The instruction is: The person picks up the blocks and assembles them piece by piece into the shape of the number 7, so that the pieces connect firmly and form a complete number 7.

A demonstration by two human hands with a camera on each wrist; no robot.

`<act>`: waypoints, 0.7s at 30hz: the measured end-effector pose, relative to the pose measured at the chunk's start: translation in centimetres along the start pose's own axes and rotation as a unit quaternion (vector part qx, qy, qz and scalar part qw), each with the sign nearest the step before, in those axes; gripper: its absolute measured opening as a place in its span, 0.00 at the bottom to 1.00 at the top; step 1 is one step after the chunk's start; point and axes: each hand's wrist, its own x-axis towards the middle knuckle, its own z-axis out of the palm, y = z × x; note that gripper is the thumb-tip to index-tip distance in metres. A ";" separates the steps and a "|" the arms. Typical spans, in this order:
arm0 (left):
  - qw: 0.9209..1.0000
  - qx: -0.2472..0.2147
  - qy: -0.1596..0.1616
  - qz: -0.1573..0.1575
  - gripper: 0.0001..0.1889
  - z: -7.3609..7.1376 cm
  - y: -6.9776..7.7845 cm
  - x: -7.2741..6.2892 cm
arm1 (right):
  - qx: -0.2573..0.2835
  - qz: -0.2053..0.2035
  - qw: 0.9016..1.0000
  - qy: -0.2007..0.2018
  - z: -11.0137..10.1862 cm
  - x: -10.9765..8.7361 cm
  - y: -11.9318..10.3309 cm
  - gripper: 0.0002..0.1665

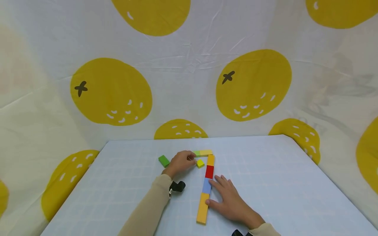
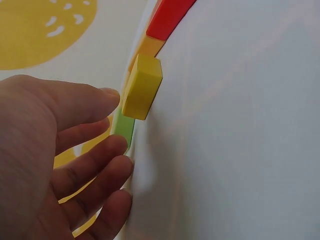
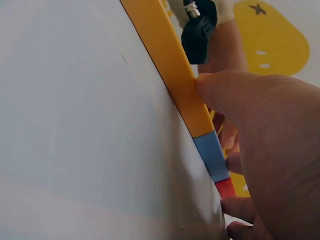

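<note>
A line of blocks runs away from me in the head view: a long orange block (image 1: 202, 209), a blue block (image 1: 207, 186), a red block (image 1: 209, 171) and an orange block (image 1: 210, 160). At its far end, a pale yellow block (image 1: 205, 153) and a light green block (image 1: 197, 153) lie crosswise. My left hand (image 1: 180, 163) is beside a loose yellow block (image 1: 200, 163), its fingers loosely bent and holding nothing; the left wrist view shows this yellow block (image 2: 143, 87) near the thumb. My right hand (image 1: 228, 201) rests along the line, thumb at the long orange block (image 3: 170, 65), a fingertip at the blue block.
A darker green block (image 1: 163, 161) lies apart, left of my left hand. The blocks are on a table with a pale cloth (image 1: 280, 183). Behind it hangs a white curtain (image 1: 183, 82) printed with yellow fruit. Each wrist carries a black device (image 1: 178, 186).
</note>
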 end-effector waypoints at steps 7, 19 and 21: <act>1.000 0.008 -0.007 -0.014 0.14 0.8 0.3 0.0 | 0.003 -0.009 1.000 0.002 0.0 -0.1 0.0 0.49; 0.999 0.039 -0.003 -0.016 0.19 1.7 0.7 -0.1 | 0.004 -0.017 1.000 0.003 0.0 -0.3 0.1 0.49; 0.999 0.040 0.000 -0.018 0.19 1.9 0.7 -0.3 | 0.006 -0.014 1.000 0.003 0.1 -0.4 0.2 0.50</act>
